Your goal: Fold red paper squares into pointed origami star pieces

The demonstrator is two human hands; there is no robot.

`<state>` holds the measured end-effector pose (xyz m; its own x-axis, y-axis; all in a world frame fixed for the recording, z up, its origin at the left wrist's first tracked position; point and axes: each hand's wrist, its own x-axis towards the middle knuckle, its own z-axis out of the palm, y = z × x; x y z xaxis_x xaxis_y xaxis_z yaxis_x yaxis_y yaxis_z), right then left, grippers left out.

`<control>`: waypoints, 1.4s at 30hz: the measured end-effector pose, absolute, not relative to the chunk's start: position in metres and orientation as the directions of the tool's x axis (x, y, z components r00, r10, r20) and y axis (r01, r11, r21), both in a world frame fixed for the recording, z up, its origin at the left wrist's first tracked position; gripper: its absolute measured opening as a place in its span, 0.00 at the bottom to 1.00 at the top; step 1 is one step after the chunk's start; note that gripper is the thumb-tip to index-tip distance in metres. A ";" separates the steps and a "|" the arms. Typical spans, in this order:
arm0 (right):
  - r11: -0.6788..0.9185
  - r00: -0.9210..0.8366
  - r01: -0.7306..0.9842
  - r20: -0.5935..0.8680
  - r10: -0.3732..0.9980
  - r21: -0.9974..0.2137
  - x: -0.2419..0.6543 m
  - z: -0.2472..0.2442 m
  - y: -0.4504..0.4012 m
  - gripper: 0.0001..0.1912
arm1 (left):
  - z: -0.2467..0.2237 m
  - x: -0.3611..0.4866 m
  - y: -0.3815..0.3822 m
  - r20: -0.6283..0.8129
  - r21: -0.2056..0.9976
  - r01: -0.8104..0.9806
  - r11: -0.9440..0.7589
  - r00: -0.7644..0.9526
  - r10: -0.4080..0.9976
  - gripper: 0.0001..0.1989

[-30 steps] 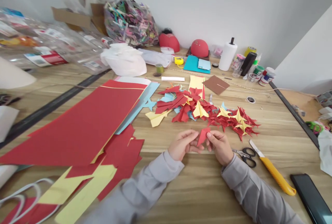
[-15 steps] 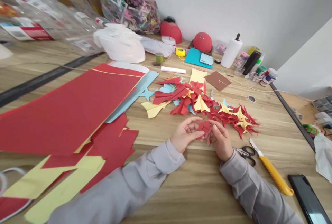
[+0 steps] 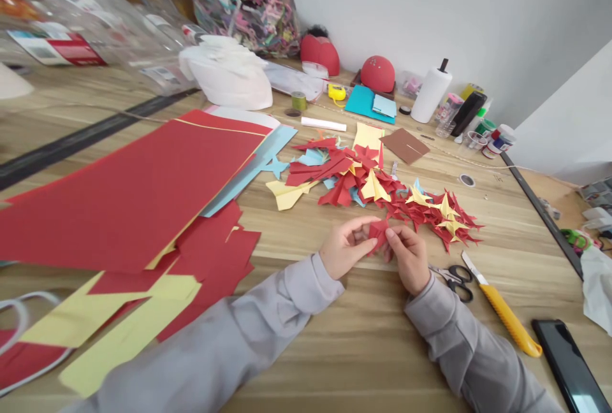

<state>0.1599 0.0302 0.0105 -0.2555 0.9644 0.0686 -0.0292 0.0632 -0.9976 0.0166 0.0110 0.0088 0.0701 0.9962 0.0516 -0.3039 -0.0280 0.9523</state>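
A small folded piece of red paper (image 3: pixel 377 232) is held between both hands above the wooden table. My left hand (image 3: pixel 348 246) pinches it from the left, thumb in front. My right hand (image 3: pixel 407 255) grips its right edge between thumb and fingers. Just beyond the hands lies a pile of folded red paper stars (image 3: pixel 421 212) with a few yellow stars (image 3: pixel 452 225) on top. Left of those are folded red paper pieces (image 3: pixel 337 193), a yellow paper plane (image 3: pixel 374 187) and a light-blue star (image 3: pixel 275 167). The paper's far side is hidden by fingers.
Large red sheets (image 3: pixel 124 196) and yellow strips (image 3: pixel 129 330) lie at left. Black scissors (image 3: pixel 456 280), a yellow utility knife (image 3: pixel 509 317) and a phone (image 3: pixel 571 362) are at right. Behind stand a white bottle (image 3: pixel 431 94), a brown sheet (image 3: pixel 405 145) and a bag of scraps (image 3: pixel 246 5).
The right thumb and fingers have closed onto the red paper's right edge, and the paper has turned slightly. The whole view has shifted a little.
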 end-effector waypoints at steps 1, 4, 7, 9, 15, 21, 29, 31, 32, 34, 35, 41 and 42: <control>0.070 -0.251 -0.027 0.074 0.965 -0.997 0.160 0.010 0.030 0.15 | 0.008 0.017 0.011 0.061 0.952 -0.303 -0.041 0.056 0.997 0.19; 0.090 -0.239 -0.023 0.093 0.967 -0.996 0.160 0.011 0.030 0.15 | 0.006 0.016 0.012 0.073 0.954 -0.294 -0.061 0.030 0.997 0.18; 0.109 -0.222 -0.012 0.109 0.969 -0.994 0.160 0.012 0.030 0.14 | 0.006 0.016 0.012 0.073 0.958 -0.278 -0.065 0.017 0.997 0.18; 0.119 -0.209 -0.003 0.117 0.971 -0.993 0.160 0.013 0.031 0.14 | 0.007 0.015 0.012 0.069 0.960 -0.273 -0.063 0.015 0.997 0.17; 0.126 -0.189 0.005 0.123 0.974 -0.992 0.160 0.012 0.031 0.14 | 0.005 0.017 0.011 0.034 0.949 -0.315 -0.018 0.045 0.998 0.24; 0.110 -0.208 0.003 0.107 0.972 -0.994 0.160 0.012 0.031 0.15 | 0.006 0.017 0.011 0.032 0.971 -0.237 -0.021 0.044 0.999 0.20; 0.125 -0.160 -0.018 0.126 0.979 -0.992 0.160 0.010 0.034 0.13 | 0.001 0.017 0.015 0.049 0.946 -0.322 -0.034 0.040 0.998 0.17; 0.150 -0.164 -0.020 0.152 0.975 -0.988 0.160 0.010 0.032 0.12 | -0.001 0.017 0.016 0.055 0.944 -0.326 -0.044 0.023 0.998 0.19; 0.167 -0.169 -0.027 0.169 0.971 -0.986 0.160 0.010 0.031 0.12 | -0.001 0.017 0.016 0.070 0.944 -0.323 -0.065 0.005 0.998 0.20; 0.203 -0.193 -0.048 0.209 0.959 -0.978 0.160 0.010 0.029 0.11 | -0.001 0.016 0.016 0.122 0.954 -0.271 -0.128 -0.040 0.992 0.18; 0.219 -0.213 -0.056 0.226 0.950 -0.974 0.160 0.009 0.028 0.10 | 0.000 0.015 0.016 0.159 0.960 -0.225 -0.169 -0.063 0.985 0.14; 0.339 -0.313 0.026 0.314 0.896 -0.940 0.162 0.007 0.026 0.11 | 0.003 0.011 0.015 0.299 0.946 -0.089 -0.313 -0.139 0.944 0.07; 0.354 -0.321 0.046 0.322 0.891 -0.934 0.162 0.006 0.026 0.12 | 0.003 0.011 0.016 0.301 0.944 -0.096 -0.317 -0.148 0.942 0.06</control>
<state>0.1619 0.0259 0.0062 -0.3209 0.8907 0.3219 0.0462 0.3542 -0.9340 0.0109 0.0155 0.0031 -0.1482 0.9420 0.3010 -0.0958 -0.3166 0.9437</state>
